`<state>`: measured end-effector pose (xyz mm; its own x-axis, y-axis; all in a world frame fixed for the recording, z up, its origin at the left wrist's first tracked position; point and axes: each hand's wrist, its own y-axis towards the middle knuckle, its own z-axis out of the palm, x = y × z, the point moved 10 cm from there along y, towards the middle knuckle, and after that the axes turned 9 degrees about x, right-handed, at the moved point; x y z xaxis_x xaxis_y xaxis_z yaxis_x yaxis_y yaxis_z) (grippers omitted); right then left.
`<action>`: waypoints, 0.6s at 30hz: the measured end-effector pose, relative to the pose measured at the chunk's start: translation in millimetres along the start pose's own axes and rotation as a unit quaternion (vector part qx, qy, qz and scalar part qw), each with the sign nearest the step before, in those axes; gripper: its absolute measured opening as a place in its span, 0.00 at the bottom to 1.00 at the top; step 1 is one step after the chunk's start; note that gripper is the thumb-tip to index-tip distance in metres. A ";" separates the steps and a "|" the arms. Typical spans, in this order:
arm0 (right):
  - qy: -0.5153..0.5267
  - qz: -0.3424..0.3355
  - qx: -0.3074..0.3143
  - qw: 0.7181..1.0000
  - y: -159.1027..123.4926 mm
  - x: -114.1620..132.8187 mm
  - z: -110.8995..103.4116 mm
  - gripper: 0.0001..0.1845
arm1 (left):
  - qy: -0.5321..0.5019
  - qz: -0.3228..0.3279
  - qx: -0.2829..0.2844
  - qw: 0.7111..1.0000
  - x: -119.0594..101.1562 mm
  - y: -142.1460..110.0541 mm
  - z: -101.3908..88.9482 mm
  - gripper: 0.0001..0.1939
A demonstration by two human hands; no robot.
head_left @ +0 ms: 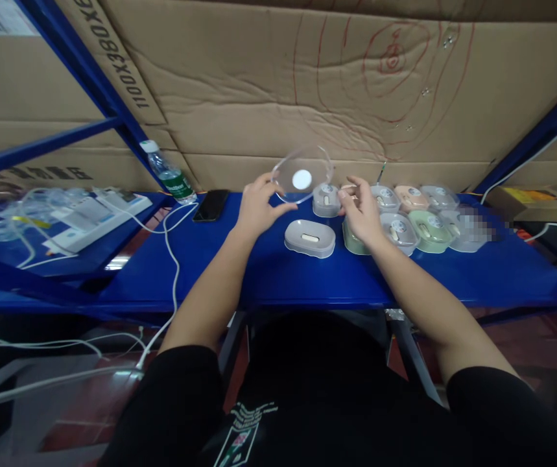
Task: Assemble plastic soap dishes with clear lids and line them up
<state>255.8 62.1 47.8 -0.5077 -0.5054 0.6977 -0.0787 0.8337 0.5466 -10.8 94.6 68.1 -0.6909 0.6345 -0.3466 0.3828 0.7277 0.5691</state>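
Note:
My left hand (pixel 257 206) pinches the rim of a clear oval lid (pixel 302 174) with a round white sticker, holding it tilted above the blue table (pixel 268 272). Just below it a grey oval box base (pixel 310 238) lies on the table. My right hand (pixel 362 211) hovers over a green box (pixel 353 241), its fingers curled toward a small grey box (pixel 325 198); whether it grips anything is hidden.
Several lidded boxes in grey, pink and green (pixel 419 217) are lined up to the right. At the left are a black phone (pixel 211 204), a water bottle (pixel 167 172), white cables (pixel 171 259) and packaged goods (pixel 83 217). Cardboard sheets (pixel 307 84) back the table.

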 end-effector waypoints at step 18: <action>-0.184 -0.156 0.230 0.943 -23.9 51.3 53.5 0.29 | 0.142 -0.415 0.110 0.892 157.1 -41.6 5.9 0.30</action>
<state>185.7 28.1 45.8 -0.6548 -0.7010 0.2825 -0.5945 0.7086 0.3802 -131.7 165.5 -14.4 -0.9078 -0.2156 -0.3597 -0.2436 0.9693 0.0339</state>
